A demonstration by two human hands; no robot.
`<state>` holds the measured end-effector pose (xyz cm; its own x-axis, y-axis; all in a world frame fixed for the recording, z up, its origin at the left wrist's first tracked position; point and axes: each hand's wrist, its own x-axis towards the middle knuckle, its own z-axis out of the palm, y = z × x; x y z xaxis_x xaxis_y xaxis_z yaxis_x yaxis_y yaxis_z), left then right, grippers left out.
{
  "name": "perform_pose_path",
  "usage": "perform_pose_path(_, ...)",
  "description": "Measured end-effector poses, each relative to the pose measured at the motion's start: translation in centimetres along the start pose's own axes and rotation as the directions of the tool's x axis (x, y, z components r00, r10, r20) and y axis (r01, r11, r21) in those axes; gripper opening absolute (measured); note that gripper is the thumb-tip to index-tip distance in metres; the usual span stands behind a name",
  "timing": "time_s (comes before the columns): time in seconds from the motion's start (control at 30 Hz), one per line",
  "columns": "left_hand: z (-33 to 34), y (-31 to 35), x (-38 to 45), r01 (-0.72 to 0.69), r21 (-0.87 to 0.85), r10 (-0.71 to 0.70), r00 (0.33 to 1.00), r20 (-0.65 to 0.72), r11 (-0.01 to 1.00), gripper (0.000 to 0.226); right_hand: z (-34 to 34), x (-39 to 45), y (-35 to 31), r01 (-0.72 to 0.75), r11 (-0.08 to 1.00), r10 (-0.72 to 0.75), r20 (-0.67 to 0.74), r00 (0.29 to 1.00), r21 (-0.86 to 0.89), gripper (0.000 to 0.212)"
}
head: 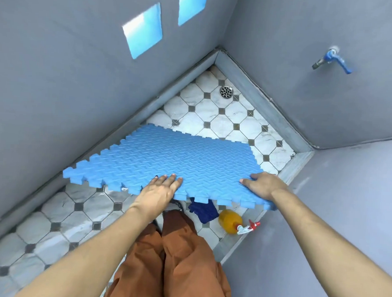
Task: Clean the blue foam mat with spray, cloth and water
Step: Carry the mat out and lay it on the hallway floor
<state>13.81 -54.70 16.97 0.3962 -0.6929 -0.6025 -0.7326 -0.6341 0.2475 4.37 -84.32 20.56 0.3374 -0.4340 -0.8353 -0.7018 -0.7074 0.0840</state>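
A blue foam mat (178, 161) with a ridged surface and jigsaw edges is held tilted above the tiled floor, its far edge low near the left wall. My left hand (158, 191) grips its near edge, fingers spread on top. My right hand (264, 185) grips the near right corner. Under the mat's near edge lies a dark blue cloth (204, 211). Beside the cloth, an orange spray bottle (231, 220) with a red and white trigger lies on its side.
Grey walls close in on the left, back and right. A blue-handled tap (331, 60) sticks out of the right wall. A round floor drain (226, 91) sits in the far corner. My legs in brown trousers (175, 260) stand below.
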Motion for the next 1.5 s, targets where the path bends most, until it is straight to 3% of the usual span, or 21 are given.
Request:
perform_pose_path(0.17,-3.5,-1.2,-6.6,0.098,-0.125,-0.099,0.995,-0.003,0.987,0.074,-3.4,-5.1,-4.5,0.108,0.992,-0.111,-0.048,0.993,-0.061,0.066)
perform_pose_path(0.3,-5.7,-1.6,-12.9,0.206,-0.225,-0.209,0.978,0.012,0.952,0.071,-5.7,-9.3,-8.8,0.204,0.953,-0.218,-0.041,0.975,-0.223,0.064)
perform_pose_path(0.5,-5.2,-2.9,-21.2,0.394,-0.368,-0.438,0.898,-0.041,0.842,0.074,-7.1,-13.7,-17.0,0.330,0.848,-0.347,0.035,0.937,-0.414,0.064)
perform_pose_path(0.73,-2.5,-3.4,-31.5,0.601,-0.490,-0.703,0.710,-0.035,0.631,0.069,-4.0,-19.4,-28.5,0.522,0.602,-0.564,0.140,0.814,-0.604,0.062)
perform_pose_path(1.0,6.3,0.3,-42.9,0.695,-0.686,-0.912,0.394,0.111,0.216,0.083,5.7,-29.1,-39.3,0.635,0.172,-0.720,0.344,0.602,-0.753,0.063)
perform_pose_path(1.17,10.6,4.2,-48.2,0.707,-0.706,-0.931,0.230,0.283,-0.039,0.084,14.5,-34.3,-43.3,0.657,-0.086,-0.721,0.502,0.478,-0.749,0.053)
perform_pose_path(1.33,16.1,6.5,-51.0,0.652,-0.726,-0.926,0.096,0.365,-0.219,0.085,22.8,-37.0,-46.0,0.622,-0.290,-0.698,0.606,0.382,-0.727,0.056)
perform_pose_path(1.5,21.3,5.2,-50.0,0.601,-0.730,-0.901,0.036,0.433,-0.327,0.088,30.2,-35.6,-50.5,0.612,-0.380,-0.658,0.667,0.348,-0.694,0.068)
